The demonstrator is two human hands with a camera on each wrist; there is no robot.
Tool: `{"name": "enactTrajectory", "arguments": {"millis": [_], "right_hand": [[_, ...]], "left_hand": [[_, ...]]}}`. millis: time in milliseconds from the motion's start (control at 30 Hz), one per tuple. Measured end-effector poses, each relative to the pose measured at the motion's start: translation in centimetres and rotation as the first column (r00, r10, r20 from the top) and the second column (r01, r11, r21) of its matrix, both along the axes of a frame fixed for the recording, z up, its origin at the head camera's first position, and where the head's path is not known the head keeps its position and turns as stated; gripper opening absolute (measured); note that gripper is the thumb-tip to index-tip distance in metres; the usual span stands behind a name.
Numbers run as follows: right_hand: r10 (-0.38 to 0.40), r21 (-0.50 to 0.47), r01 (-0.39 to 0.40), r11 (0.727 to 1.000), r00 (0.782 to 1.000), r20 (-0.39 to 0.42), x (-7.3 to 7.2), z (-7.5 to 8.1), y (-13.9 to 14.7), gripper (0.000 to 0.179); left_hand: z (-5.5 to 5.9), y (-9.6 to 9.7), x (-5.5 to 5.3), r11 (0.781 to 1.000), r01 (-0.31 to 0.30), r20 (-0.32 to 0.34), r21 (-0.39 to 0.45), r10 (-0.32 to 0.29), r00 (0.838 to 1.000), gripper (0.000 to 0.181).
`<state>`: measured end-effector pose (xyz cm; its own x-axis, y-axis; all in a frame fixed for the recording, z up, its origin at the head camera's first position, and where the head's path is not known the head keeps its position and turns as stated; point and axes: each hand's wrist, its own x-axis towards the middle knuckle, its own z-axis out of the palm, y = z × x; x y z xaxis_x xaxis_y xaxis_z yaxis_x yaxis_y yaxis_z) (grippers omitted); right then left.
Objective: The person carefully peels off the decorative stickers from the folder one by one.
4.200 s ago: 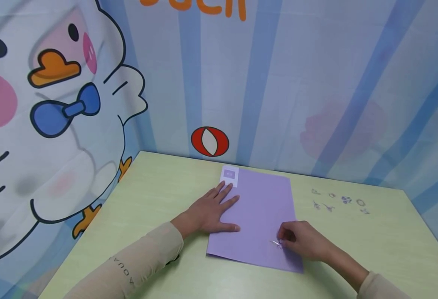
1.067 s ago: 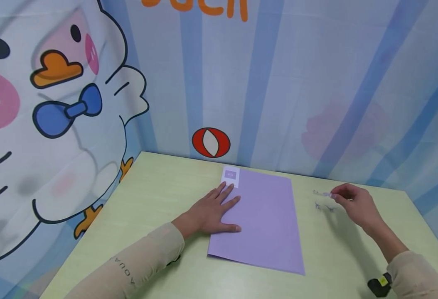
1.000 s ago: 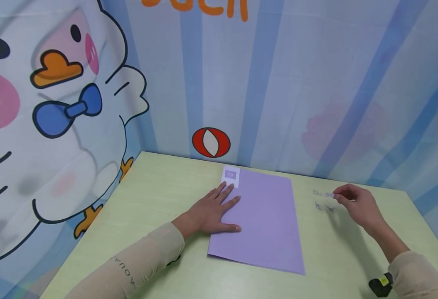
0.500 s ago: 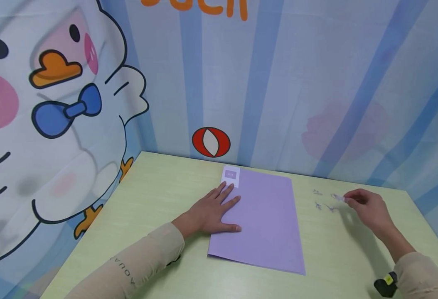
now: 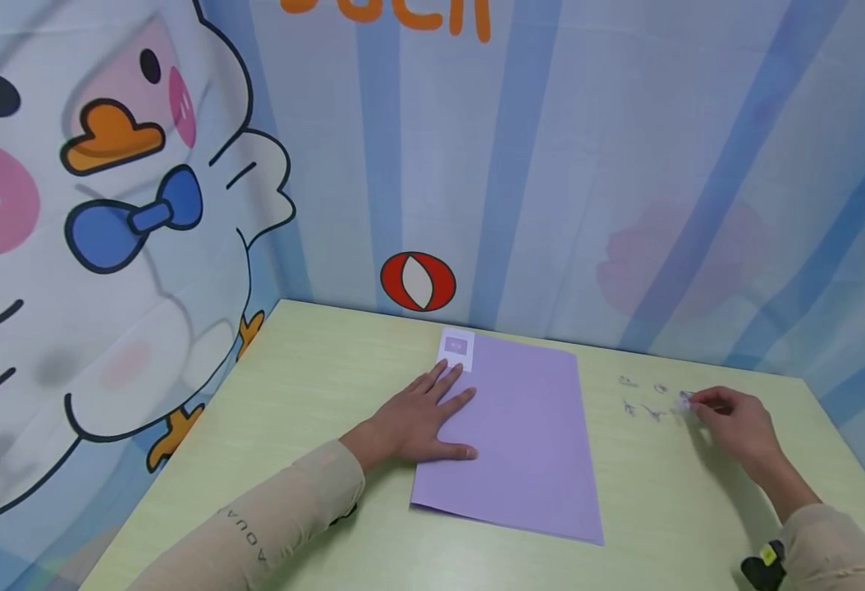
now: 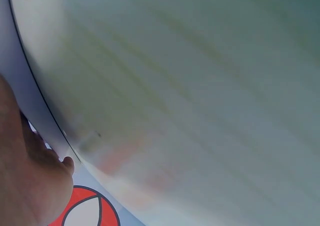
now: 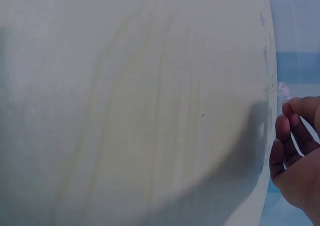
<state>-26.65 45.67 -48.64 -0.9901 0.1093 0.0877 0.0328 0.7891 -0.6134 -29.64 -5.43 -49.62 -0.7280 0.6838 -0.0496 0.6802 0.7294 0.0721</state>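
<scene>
A small, pale lilac-and-white piece [image 7: 284, 90] with a ragged outline is pinched between the thumb and fingertips of the right hand [image 5: 739, 423]. It is held beside tiny purple cutouts [image 5: 629, 409] on the pale table [image 5: 292, 410]; whether the tabletop is touched cannot be told. A purple sheet [image 5: 521, 468], marked with a white label [image 5: 455, 348] at its far left corner, is partly covered by the left hand [image 5: 414, 419], fingers spread. Between sheet and cutouts, a strip of tabletop is left; the far edge is bordered by a striped blue backdrop [image 5: 329, 164].
</scene>
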Motion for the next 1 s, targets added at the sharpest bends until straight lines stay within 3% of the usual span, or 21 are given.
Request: {"name": "enactTrajectory", "arguments": {"millis": [600,1000], "right_hand": [[-0.024,0.135,0.029,0.99,0.999,-0.036,-0.1,-1.2,0.5,0.02],[-0.011,0.153,0.022,0.988,0.997,-0.071,-0.5,-1.6,0.6,0.019]], "left_hand": [[0.1,0.1,0.0,1.0,0.002,0.002,0.008,-0.002,1.0,0.1],[0.0,0.0,0.0,1.0,-0.004,0.002,0.001,0.004,1.0,0.1]]}}
